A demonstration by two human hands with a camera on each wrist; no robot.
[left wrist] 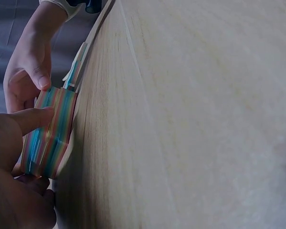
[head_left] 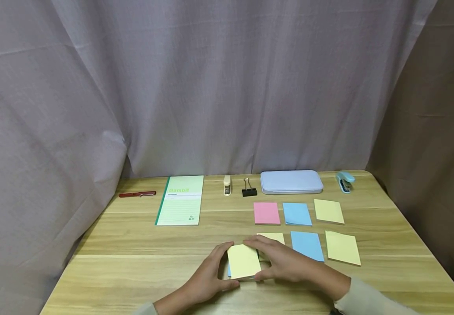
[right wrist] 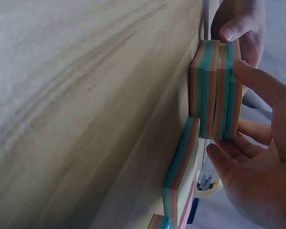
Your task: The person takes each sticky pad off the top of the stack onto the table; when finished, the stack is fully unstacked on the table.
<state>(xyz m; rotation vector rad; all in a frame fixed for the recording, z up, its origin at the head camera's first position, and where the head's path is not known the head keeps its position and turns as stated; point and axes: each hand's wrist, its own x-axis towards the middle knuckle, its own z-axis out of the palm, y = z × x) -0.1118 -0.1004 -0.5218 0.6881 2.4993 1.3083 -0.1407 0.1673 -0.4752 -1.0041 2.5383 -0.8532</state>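
My left hand [head_left: 207,280] and right hand [head_left: 286,262] clamp the sticky-note stack [head_left: 243,261] from opposite sides, fingers curled on its edges; its long axis points away from me.

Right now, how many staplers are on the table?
2. A small cream stapler stands at the back between the green notebook and the black binder clip; a teal stapler sits far right beside the blue case.

bare table [head_left: 132,271] left — sticky-note pads [head_left: 307,245] crowd right
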